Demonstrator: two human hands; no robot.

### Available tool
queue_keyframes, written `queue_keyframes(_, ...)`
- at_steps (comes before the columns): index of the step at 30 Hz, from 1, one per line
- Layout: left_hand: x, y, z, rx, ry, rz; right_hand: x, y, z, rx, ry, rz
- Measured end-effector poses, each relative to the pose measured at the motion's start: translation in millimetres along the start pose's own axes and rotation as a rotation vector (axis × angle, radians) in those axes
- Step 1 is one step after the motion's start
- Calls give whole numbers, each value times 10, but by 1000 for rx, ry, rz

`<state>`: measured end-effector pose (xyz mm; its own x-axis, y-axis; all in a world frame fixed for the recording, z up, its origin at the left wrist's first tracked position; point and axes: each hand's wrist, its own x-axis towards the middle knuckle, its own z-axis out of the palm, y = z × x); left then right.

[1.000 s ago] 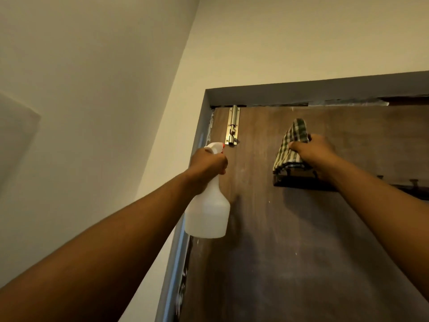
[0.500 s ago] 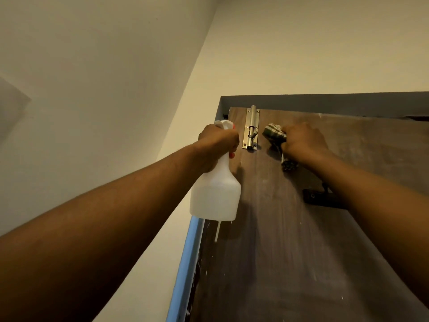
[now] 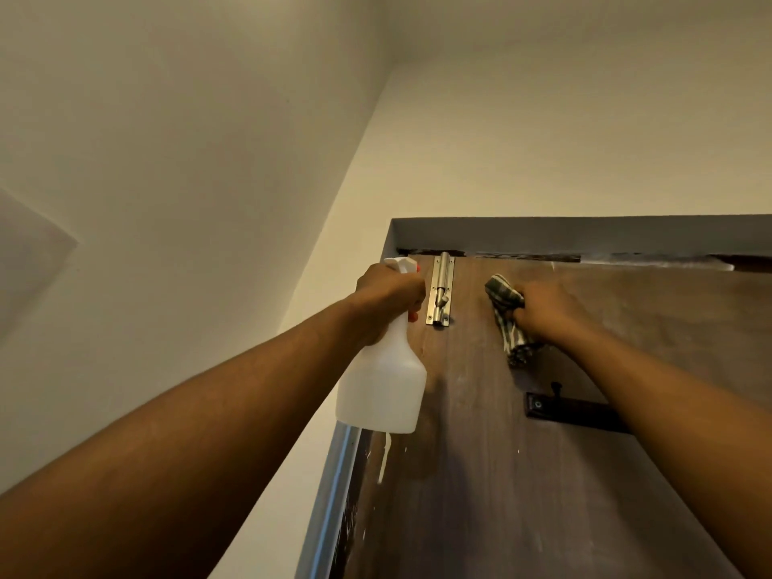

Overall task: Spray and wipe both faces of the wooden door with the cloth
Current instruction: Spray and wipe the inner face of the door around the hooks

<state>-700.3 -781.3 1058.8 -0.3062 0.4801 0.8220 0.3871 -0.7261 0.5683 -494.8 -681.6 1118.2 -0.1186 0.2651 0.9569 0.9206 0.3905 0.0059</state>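
Observation:
The dark brown wooden door fills the lower right, seen from below up to its top edge. My left hand grips the neck of a white spray bottle, held up near the door's top left corner. My right hand presses a bunched green-and-white checked cloth against the door's upper part, a little to the right of the metal slide bolt. Both arms reach upward.
A grey door frame runs over the top and down the left side. A black hook rail is fixed to the door below my right hand. Plain cream walls and ceiling surround the doorway.
My right hand carried the cloth left from above the hook rail to beside the bolt, then back a little to the right. The cloth went from flat to bunched. The bottle stayed raised.

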Motion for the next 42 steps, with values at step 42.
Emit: queue_keyframes(42, 417, -488, -258, -42, 99, 50, 1111, -1524, 802, -417, 238, -303)
